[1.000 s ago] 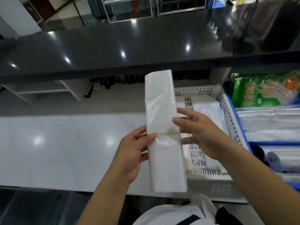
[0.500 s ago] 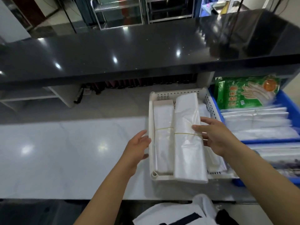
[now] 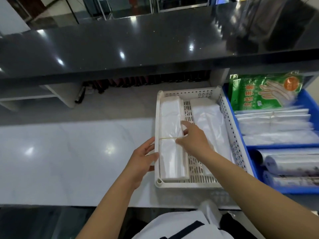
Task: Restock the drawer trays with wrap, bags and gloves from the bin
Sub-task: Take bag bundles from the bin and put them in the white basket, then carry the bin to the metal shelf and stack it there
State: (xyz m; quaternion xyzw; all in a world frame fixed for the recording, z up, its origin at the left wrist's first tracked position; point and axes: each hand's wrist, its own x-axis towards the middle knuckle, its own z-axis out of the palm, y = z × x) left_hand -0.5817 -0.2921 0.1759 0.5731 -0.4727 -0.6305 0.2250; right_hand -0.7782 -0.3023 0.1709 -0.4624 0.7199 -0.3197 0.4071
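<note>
I saw a perforated white plastic tray (image 3: 228, 133), matt, holding 2 bundles of thin, translucent, slightly crinkled plastic bags (image 3: 171, 157), the left one bound by a yellow rubber band (image 3: 168, 138). The white countertop (image 3: 69, 156) looked like polished stone, glossy with lamp glare. The black counter (image 3: 138, 44) above was equally shiny. The blue bin (image 3: 309, 99) was smooth plastic; the green glove packet (image 3: 250, 94) was glossy film.

Two bag bundles (image 3: 172, 135) (image 3: 211, 125) — one tray (image 3: 186, 184), one glove pack (image 3: 264, 91)
</note>
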